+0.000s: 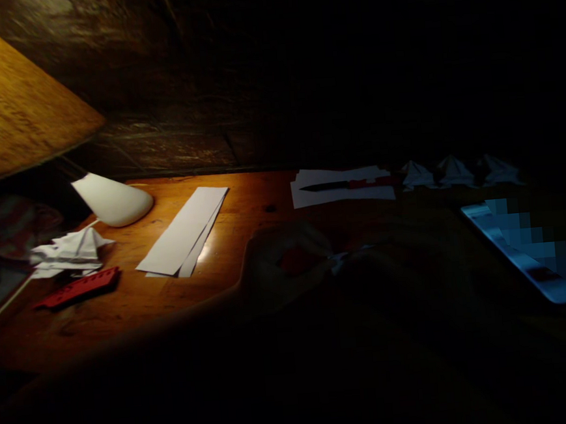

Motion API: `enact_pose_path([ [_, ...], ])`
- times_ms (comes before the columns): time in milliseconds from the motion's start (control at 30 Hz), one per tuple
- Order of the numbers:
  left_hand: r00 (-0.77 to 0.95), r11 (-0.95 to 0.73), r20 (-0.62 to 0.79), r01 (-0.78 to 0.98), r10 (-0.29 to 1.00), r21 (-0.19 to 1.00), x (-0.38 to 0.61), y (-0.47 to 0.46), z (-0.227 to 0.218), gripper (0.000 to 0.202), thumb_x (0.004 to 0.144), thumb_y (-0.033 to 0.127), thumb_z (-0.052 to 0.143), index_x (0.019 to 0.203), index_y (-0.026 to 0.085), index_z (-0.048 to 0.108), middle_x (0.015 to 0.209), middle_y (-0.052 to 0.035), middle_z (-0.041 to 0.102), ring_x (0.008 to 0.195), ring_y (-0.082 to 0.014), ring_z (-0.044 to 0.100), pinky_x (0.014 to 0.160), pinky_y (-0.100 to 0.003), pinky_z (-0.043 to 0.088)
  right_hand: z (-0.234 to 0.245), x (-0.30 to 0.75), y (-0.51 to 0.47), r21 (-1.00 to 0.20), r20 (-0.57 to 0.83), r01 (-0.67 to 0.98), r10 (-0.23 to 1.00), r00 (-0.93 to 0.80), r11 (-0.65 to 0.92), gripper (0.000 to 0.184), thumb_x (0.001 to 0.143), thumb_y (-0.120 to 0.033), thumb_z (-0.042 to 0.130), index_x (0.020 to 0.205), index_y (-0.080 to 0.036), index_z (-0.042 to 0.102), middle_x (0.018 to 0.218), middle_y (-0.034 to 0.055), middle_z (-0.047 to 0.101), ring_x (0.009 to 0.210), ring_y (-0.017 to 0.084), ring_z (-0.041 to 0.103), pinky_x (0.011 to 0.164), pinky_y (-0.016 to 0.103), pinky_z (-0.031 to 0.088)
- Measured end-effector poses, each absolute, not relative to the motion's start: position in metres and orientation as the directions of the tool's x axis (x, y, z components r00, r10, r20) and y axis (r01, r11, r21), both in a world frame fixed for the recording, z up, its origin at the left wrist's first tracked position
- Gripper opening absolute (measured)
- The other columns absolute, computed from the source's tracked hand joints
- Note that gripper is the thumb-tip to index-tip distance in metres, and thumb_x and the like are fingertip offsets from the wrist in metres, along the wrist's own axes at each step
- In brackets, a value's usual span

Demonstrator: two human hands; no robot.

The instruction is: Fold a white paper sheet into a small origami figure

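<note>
In deep shadow at the middle, my left hand (281,261) has its fingers curled, with thumb and fingertips pinched together. A small folded piece of white paper (338,260) shows at these fingertips. My right hand (388,246) is barely visible in the dark on the other side of the paper; how its fingers lie is hidden. Beyond my hands, a knife (347,184) with a dark blade and red handle lies across white paper sheets (306,198). Left of my hands, long white paper strips (184,233) overlap on the lit wood.
A lamp with a yellow shade (14,96) and white base (113,199) stands left on the wooden table (247,195). Near it are folded paper (73,251) and a red notched object (80,288). Three folded paper shapes (453,172) and a bluish lit screen (505,240) are right.
</note>
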State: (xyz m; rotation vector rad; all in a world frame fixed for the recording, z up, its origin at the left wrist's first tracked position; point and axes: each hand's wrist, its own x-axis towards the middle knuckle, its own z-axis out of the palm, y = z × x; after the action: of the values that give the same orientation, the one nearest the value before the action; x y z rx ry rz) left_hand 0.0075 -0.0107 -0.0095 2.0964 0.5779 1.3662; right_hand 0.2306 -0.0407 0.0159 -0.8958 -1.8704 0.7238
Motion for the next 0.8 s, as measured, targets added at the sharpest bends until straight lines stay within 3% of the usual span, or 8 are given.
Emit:
enact_pose_path([
  [267,0.406,-0.700,0.633,0.023,0.659,0.714,0.0096,-0.0141,-0.0038,0.008,0.087,0.010,0.072,0.084,0.016,0.068,0.084,-0.0040,0.072,0.079,-0.0138,0.071,0.070,-0.027,0.055,0.0165,0.2298,-0.0407,-0.816,0.424,0.256,0.838,-0.344,0.519,0.026,0.096,-0.010,0.060,0.092,-0.027,0.080,0.093,0.0016,0.079,0.087,0.018,0.074,0.075,0.032,0.056],
  [367,0.392,-0.684,0.623,0.024,0.677,0.729,0.0104,-0.0134,-0.0033,0.005,0.088,0.010,0.072,0.090,0.015,0.070,0.087,-0.0047,0.072,0.083,-0.0134,0.071,0.073,-0.025,0.056,0.0146,0.2282,-0.0405,-0.847,0.406,0.242,0.869,-0.282,0.474,0.024,0.095,-0.011,0.062,0.092,-0.027,0.080,0.093,0.0026,0.079,0.087,0.019,0.074,0.075,0.033,0.058],
  [533,0.435,-0.732,0.653,0.021,0.620,0.681,0.0101,-0.0124,-0.0037,0.018,0.084,0.011,0.072,0.102,0.012,0.071,0.096,-0.0080,0.073,0.091,-0.0162,0.072,0.080,-0.027,0.058,0.0132,0.2282,-0.0401,-0.870,0.384,0.232,0.893,-0.235,0.435,0.022,0.093,-0.011,0.063,0.089,-0.026,0.078,0.093,0.0032,0.079,0.087,0.020,0.075,0.075,0.034,0.059],
  [800,0.379,-0.720,0.647,0.078,0.661,0.690,0.0112,-0.0124,-0.0076,0.004,0.087,0.010,0.074,0.086,0.014,0.072,0.083,-0.0048,0.074,0.077,-0.0128,0.072,0.069,-0.023,0.056,0.0128,0.2252,-0.0397,-0.909,0.285,0.239,0.927,-0.244,0.342,0.015,0.091,-0.015,0.069,0.088,-0.026,0.078,0.092,0.0038,0.079,0.086,0.021,0.075,0.075,0.036,0.060],
])
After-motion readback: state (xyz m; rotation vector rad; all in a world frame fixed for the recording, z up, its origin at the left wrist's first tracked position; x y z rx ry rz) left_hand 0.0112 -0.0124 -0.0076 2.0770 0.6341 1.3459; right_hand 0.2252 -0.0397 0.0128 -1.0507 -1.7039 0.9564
